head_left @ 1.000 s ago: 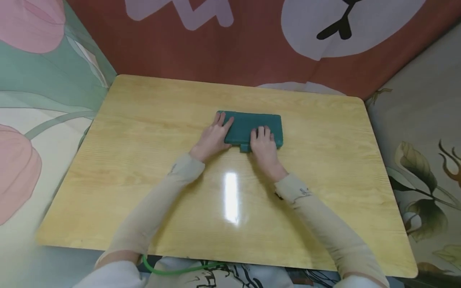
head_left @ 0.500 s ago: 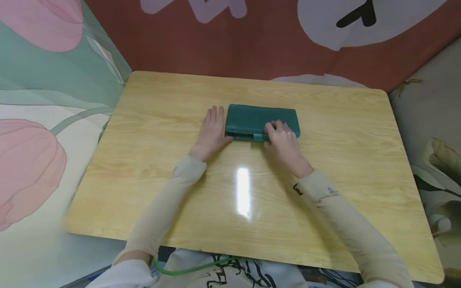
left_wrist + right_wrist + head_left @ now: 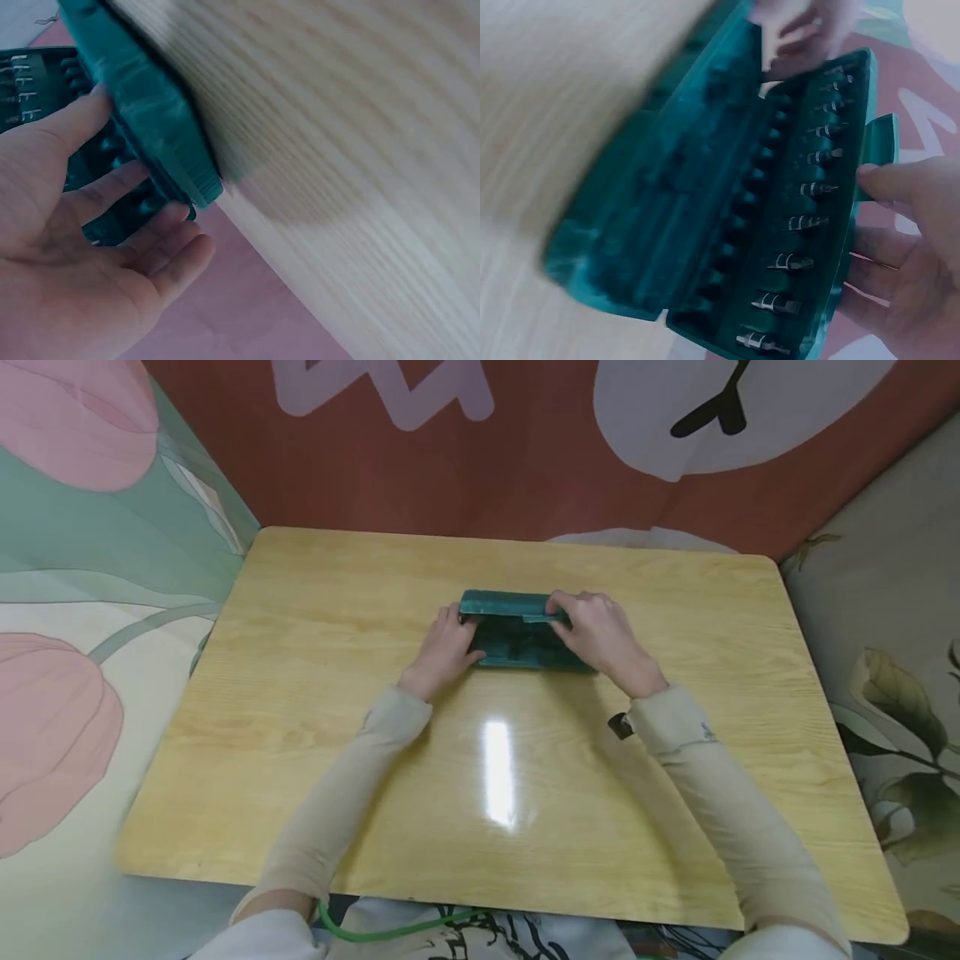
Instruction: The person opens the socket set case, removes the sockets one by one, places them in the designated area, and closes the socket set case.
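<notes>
A green screwdriver bit case [image 3: 536,652] lies partly unfolded near the middle of the table, its hinge at the back. In the right wrist view, a row of several metal bits [image 3: 808,223] sits in the raised half [image 3: 829,277]. My right hand [image 3: 603,635] grips that half's front edge, thumb at the latch tab [image 3: 881,142] and fingers behind. At the left end, my left hand [image 3: 442,652] touches the case with loosely extended fingers. Its thumb rests on the rim of the lower half [image 3: 154,112], which lies on the table.
The wooden table [image 3: 300,760] has a bright light reflection in front of the case. Patterned cloth walls [image 3: 420,477] stand along the back and both sides. A green cord [image 3: 390,933] runs by the person's lap at the table's front edge.
The case has gone from closed to partly unfolded. My right hand has lifted its upper half up and back, while the left hand has stayed at the left end. The head view shifted slightly.
</notes>
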Motion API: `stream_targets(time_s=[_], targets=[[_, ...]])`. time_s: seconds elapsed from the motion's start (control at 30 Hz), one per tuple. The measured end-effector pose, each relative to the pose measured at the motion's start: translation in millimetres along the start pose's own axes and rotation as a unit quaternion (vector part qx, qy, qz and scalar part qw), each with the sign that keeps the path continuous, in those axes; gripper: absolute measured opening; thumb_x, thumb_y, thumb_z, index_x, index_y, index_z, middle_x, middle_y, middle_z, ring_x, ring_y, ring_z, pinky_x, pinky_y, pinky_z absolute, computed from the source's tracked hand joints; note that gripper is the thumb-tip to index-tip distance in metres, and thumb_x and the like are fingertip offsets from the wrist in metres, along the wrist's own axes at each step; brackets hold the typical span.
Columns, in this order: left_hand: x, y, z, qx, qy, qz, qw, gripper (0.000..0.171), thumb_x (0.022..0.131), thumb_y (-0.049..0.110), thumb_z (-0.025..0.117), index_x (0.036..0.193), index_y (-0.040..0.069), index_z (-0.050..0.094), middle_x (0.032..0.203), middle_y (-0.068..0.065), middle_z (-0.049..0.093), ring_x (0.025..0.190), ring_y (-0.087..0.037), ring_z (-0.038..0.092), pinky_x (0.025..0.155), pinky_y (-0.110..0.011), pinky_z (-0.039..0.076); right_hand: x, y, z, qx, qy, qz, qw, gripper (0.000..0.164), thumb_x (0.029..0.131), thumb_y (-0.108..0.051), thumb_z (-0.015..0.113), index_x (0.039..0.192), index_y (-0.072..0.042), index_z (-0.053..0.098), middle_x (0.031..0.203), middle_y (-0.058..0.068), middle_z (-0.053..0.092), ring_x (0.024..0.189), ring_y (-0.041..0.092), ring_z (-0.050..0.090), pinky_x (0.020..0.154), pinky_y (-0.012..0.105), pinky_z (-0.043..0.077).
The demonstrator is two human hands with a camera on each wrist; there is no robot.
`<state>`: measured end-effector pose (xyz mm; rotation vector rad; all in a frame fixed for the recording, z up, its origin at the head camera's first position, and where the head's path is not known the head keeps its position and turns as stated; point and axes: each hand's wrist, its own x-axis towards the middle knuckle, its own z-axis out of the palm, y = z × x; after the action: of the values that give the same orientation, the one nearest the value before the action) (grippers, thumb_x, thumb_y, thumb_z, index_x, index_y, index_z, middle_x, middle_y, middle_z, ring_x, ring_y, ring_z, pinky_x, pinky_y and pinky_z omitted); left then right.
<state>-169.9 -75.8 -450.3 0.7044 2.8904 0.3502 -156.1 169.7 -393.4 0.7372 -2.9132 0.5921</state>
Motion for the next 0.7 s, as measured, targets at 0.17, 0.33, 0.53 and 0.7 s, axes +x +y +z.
stream_targets(time_s=[0.17, 0.33, 0.53, 0.7], targets=[[0.4, -5.5, 7.1, -0.017, -0.015, 0.01, 0.9997, 0.074, 0.087, 0.036, 0.073, 0.145, 0.005, 0.039, 0.145, -0.027, 0.028, 0.131, -0.038, 0.03, 0.107, -0.046, 0.032, 11, 3, -8, 0.015, -0.02, 0.023, 0.999, 0.015, 0.097, -0.013, 0.059, 0.111, -0.007, 0.062, 0.095, 0.013, 0.069, 0.059, 0.023, 0.057, 0.056, 0.041, 0.047], [-0.9, -5.8, 9.0, -0.036, -0.043, 0.004, 0.9984, 0.08, 0.089, 0.036, 0.07, 0.151, 0.006, 0.028, 0.152, -0.027, 0.017, 0.14, -0.039, 0.017, 0.113, -0.047, 0.021, 36, 15, -19, 0.058, -0.018, 0.041, 0.997, 0.019, 0.099, -0.012, 0.056, 0.114, -0.002, 0.061, 0.103, 0.015, 0.065, 0.075, 0.026, 0.061, 0.068, 0.042, 0.048], [-7.9, 2.2, 12.2, -0.056, -0.074, -0.017, 0.9955, 0.086, 0.09, 0.034, 0.069, 0.154, 0.005, 0.018, 0.154, -0.029, 0.007, 0.142, -0.04, 0.009, 0.114, -0.048, 0.016, 62, 30, -15, 0.092, 0.022, 0.048, 0.994, 0.02, 0.097, -0.011, 0.058, 0.111, 0.003, 0.066, 0.108, 0.018, 0.056, 0.098, 0.031, 0.058, 0.092, 0.044, 0.047], [-15.8, 7.5, 13.5, -0.087, -0.068, -0.028, 0.9935, 0.088, 0.089, 0.031, 0.071, 0.154, 0.006, 0.017, 0.156, -0.027, 0.002, 0.143, -0.04, 0.007, 0.114, -0.049, 0.015, 67, 25, -4, 0.026, 0.106, 0.092, 0.99, 0.021, 0.097, -0.015, 0.059, 0.109, -0.002, 0.071, 0.106, 0.014, 0.067, 0.098, 0.03, 0.061, 0.113, 0.049, 0.019]])
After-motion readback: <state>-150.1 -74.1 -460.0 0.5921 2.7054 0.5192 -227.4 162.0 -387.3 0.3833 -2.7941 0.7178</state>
